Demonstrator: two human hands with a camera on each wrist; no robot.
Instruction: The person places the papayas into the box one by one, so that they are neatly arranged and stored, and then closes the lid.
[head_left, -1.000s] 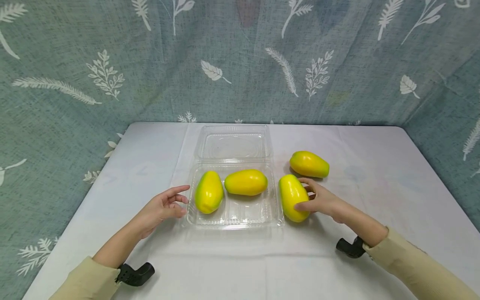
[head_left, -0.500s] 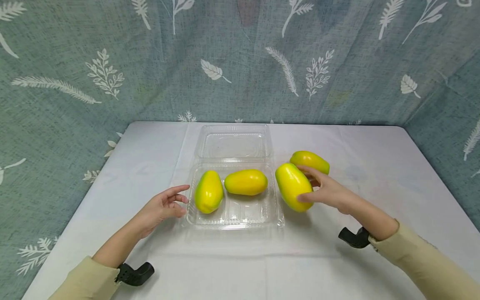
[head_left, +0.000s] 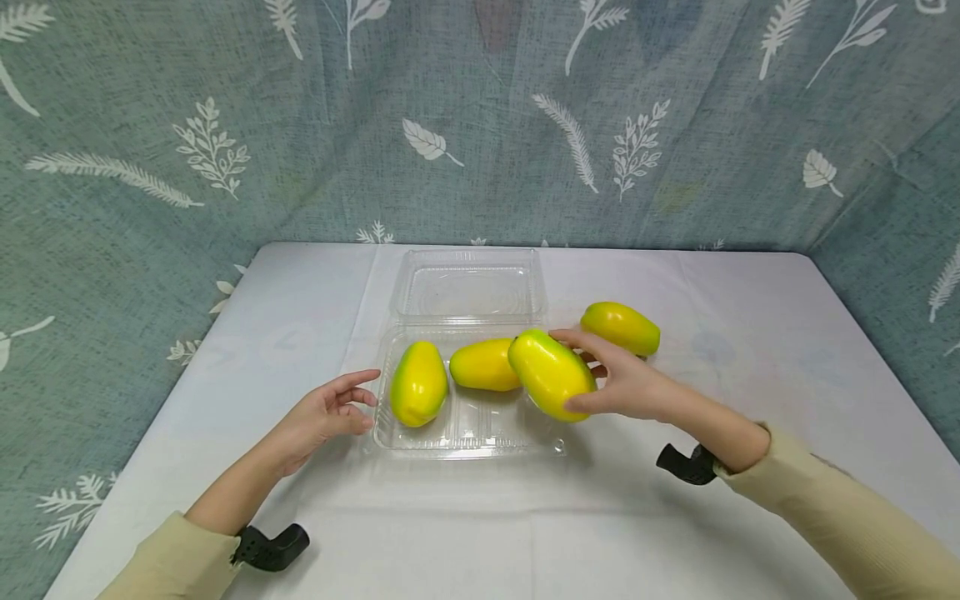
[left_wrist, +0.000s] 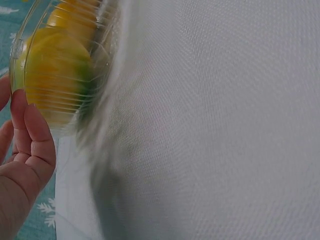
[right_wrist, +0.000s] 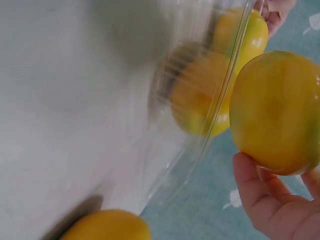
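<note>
Fruit [head_left: 551, 375], yellow shading to green, is held up at the right side of a clear box [head_left: 468, 433] on a white table [head_left: 420, 533].

From the left, a beige sleeve [head_left: 176, 558] and a black mount [head_left: 272, 548] lead to the left forearm [head_left: 236, 492], which slants in toward the box. The left hand [head_left: 330, 421] has loosely bent fingers, the thumb apart from them, and nothing in its grasp; the fingertips are right by the box's left rim, and whether they touch it I cannot tell.

The box has its lid [head_left: 468, 287] folded back on the far side. Inside, the left fruit [head_left: 418, 385] sits by the left wall, lengthwise toward the person, and the middle fruit [head_left: 480, 365] lies crosswise just beside it, its right end hidden by the held piece. Whether those two touch is unclear.

The right hand [head_left: 618, 379] grips the held piece from its right side, thumb on the near side, fingers on the far side. The right forearm [head_left: 712, 429] reaches in from the near right, with its own mount [head_left: 686, 465] and sleeve [head_left: 832, 508]. Behind that hand, the far fruit [head_left: 621, 327] rests on the table, outside the box.
</note>
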